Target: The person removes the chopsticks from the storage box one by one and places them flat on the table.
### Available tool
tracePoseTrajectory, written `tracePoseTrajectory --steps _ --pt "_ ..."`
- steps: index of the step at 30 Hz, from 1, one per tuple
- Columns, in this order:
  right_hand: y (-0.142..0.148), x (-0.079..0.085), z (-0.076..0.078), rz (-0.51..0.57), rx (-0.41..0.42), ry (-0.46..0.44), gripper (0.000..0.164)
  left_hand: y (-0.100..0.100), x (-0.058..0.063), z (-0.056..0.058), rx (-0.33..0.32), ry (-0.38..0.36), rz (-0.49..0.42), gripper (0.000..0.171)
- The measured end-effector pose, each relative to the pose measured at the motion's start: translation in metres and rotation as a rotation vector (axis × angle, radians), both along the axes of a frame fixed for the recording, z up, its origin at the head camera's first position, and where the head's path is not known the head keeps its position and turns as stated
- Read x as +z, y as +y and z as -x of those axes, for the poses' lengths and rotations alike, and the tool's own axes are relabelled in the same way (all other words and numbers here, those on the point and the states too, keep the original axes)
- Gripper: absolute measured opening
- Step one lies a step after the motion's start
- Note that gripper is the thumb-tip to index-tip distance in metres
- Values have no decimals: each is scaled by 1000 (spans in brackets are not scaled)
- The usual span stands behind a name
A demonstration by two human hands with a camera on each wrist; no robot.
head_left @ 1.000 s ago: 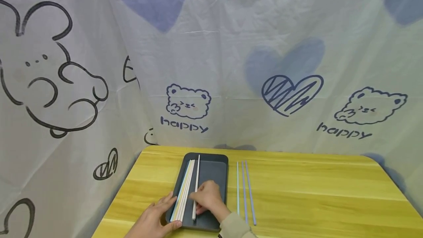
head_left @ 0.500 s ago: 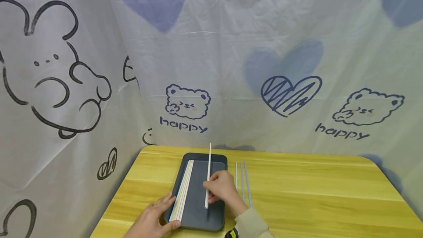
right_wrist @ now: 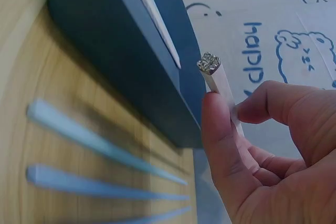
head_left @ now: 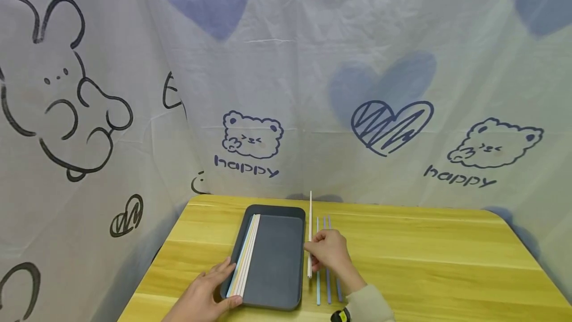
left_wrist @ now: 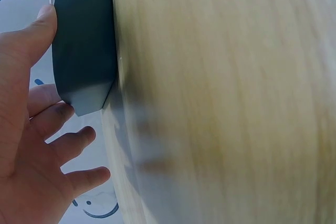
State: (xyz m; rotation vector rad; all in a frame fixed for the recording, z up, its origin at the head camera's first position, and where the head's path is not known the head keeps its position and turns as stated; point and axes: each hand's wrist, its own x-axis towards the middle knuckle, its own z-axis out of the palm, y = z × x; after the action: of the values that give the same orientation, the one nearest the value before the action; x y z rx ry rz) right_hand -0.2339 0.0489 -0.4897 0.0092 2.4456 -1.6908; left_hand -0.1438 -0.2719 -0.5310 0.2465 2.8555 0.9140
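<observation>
My right hand [head_left: 330,252] pinches a white chopstick [head_left: 310,222] between thumb and fingers, held raised just beyond the right rim of the dark grey tray [head_left: 298,292]. In the right wrist view, the chopstick [right_wrist: 224,85] shows its squared, patterned end near the fingertips. My left hand [head_left: 203,287] lies at the tray's near left corner, its thumb touching the near rim and its fingers along the left side. The left wrist view shows this hand [left_wrist: 39,124] with its fingers spread loosely against the tray [left_wrist: 84,40]. Several white, yellow and blue chopsticks [head_left: 246,255] lie together inside the tray's left side.
To the right of the tray, a light blue chopstick [head_left: 318,287] and two purple chopsticks [head_left: 328,287] lie lengthwise on the yellow wood-grain table [head_left: 438,262], partly behind my right hand. A printed white cloth [head_left: 321,73] hangs behind and to the left of the table.
My right hand has lifted the white chopstick out of the tray and carried it right, past the rim toward the coloured chopsticks. My left hand has stayed at the tray corner.
</observation>
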Motion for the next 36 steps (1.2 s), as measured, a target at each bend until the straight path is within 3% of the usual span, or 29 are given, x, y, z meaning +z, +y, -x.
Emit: tracePoseTrajectory --steps 12,21,31,36 --pt "35 -13 -5 -76 -91 20 6 1 0 0 10 -22 5 92" --pt "58 -25 -8 -129 -121 10 7 -2 -1 -2 -15 26 5 92" --pt "75 -34 -17 -156 -141 -29 6 0 3 -3 16 -13 13 90" --pt "78 -37 -18 -179 -151 -21 6 1 3 -2 19 4 21 91"
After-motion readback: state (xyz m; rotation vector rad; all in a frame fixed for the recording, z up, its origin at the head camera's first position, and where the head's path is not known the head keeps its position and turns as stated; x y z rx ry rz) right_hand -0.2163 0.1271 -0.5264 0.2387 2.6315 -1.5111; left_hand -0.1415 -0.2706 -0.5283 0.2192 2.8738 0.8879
